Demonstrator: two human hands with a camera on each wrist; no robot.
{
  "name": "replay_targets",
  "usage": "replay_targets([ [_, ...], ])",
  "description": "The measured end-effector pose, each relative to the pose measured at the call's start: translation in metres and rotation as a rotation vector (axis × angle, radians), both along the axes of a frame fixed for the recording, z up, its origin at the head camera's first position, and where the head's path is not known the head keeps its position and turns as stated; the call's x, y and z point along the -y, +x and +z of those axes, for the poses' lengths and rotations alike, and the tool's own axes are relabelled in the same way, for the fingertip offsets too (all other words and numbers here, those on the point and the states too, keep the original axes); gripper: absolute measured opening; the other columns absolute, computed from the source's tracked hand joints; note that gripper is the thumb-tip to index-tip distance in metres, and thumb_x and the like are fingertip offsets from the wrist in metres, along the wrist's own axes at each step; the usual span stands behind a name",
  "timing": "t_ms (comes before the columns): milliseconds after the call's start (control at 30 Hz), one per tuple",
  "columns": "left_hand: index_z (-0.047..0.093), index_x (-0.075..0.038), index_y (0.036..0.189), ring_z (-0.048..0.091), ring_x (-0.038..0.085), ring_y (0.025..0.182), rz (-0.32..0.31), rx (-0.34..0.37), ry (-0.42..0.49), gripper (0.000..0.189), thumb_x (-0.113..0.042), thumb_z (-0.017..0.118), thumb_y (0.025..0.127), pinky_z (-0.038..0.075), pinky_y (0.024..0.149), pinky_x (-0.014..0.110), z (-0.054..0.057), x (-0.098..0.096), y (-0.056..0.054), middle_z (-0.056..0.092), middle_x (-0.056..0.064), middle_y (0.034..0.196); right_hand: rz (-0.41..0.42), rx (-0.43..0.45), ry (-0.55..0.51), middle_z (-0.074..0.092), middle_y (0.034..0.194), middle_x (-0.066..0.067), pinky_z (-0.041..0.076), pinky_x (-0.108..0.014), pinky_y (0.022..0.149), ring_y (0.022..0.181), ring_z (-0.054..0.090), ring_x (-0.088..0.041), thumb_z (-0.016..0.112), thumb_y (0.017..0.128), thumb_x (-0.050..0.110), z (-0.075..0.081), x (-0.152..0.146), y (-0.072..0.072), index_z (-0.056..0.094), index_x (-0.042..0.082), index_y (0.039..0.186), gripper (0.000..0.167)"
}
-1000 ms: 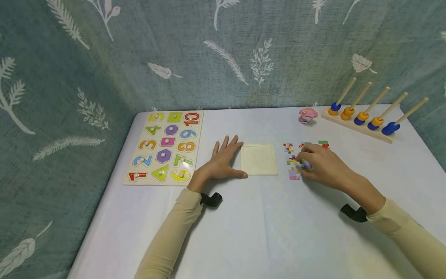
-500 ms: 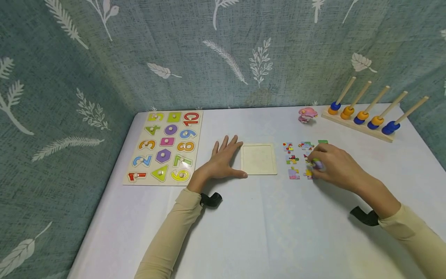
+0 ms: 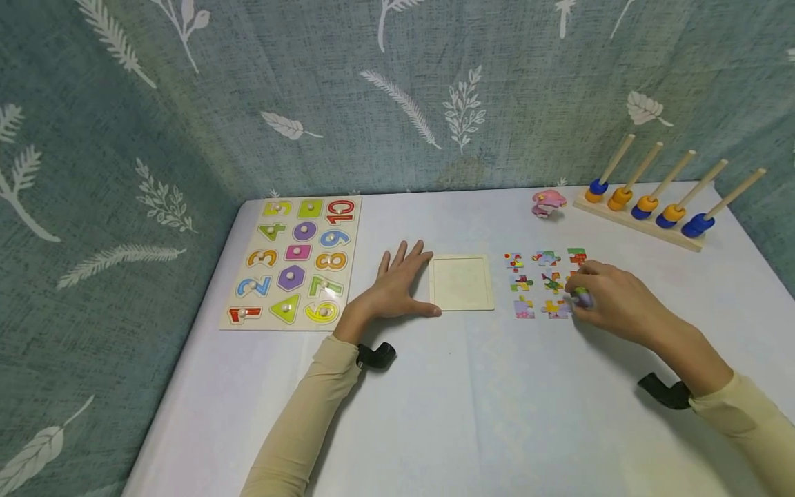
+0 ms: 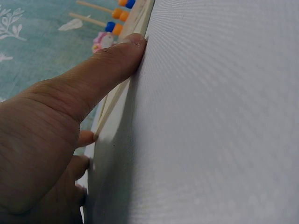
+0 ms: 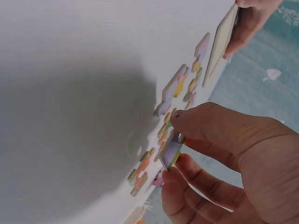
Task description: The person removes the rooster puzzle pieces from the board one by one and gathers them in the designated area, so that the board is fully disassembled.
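Note:
A purple jigsaw piece [image 5: 172, 150] with a yellow-green edge is pinched between the thumb and fingers of my right hand [image 3: 615, 300]. That hand hovers at the right column of the laid-out jigsaw pieces [image 3: 553, 281], which lie in loose rows on the white table. Part of the right column is hidden under the fingers. To their left sits a square wooden puzzle tray [image 3: 462, 283] with a bare recess. My left hand [image 3: 395, 286] lies with fingers spread, its thumb and fingertips touching the tray's left edge; in the left wrist view the thumb [image 4: 107, 63] is straight.
A number-and-shape peg board [image 3: 290, 264] lies on the left. At the back right stand a wooden bead stacker [image 3: 640, 219] with several pegs and a small pink figurine [image 3: 548, 204]. Patterned green cloth [image 3: 397, 96] hangs behind the table.
My right hand has moved to the right across the pieces with the purple jigsaw piece, uncovering the middle column. The left hand and the tray have stayed put.

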State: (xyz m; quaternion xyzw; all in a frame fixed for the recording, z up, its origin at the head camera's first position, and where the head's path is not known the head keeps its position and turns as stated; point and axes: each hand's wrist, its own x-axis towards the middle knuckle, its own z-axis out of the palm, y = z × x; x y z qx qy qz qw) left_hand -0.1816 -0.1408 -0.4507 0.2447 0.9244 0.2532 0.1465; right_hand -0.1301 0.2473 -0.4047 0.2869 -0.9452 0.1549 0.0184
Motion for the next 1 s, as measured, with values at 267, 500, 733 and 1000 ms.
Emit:
replay_targets([
  [267,0.022,-0.014,0.16,-0.013,0.025,0.151,-0.006,0.007,-0.006,0.111,-0.054,0.083,0.076,-0.014,0.117,0.047,0.0012,-0.0019,-0.0007,0.001,0.005,0.168,-0.064,0.057,0.034,0.063,0.095,-0.011,0.053,-0.052,0.072,0.082,0.061,-0.027,0.086,0.073,0.009,-0.0035,-0.0082,0.0068,0.075,0.005,0.095,0.025],
  [500,0.022,-0.014,0.16,-0.013,0.025,0.152,-0.006,0.011,-0.006,0.111,-0.053,0.083,0.076,-0.014,0.118,0.047,0.0021,-0.0019,0.0003,0.001,0.006,0.168,-0.084,0.105,0.05,0.064,0.097,-0.011,0.053,-0.052,0.073,0.082,0.061,-0.026,0.087,0.074,0.01,-0.0049,-0.0091,0.007,0.075,0.006,0.094,0.024],
  [733,0.022,-0.015,0.16,-0.013,0.027,0.152,-0.008,-0.001,-0.01,0.111,-0.054,0.083,0.076,-0.014,0.117,0.048,0.0024,0.0001,0.0003,0.001,0.006,0.168,-0.059,0.09,0.048,0.064,0.094,-0.01,0.053,-0.05,0.07,0.078,0.06,-0.024,0.088,0.072,0.008,-0.0065,-0.0086,0.0054,0.075,0.005,0.094,0.026],
  [1000,0.022,-0.014,0.16,-0.013,0.028,0.151,-0.006,0.005,-0.002,0.111,-0.053,0.083,0.076,-0.015,0.117,0.048,0.0039,0.001,0.0011,0.001,0.007,0.168,-0.055,0.111,0.042,0.065,0.095,-0.01,0.053,-0.052,0.073,0.082,0.062,-0.027,0.088,0.073,0.006,-0.005,-0.0077,0.0057,0.075,0.005,0.095,0.025],
])
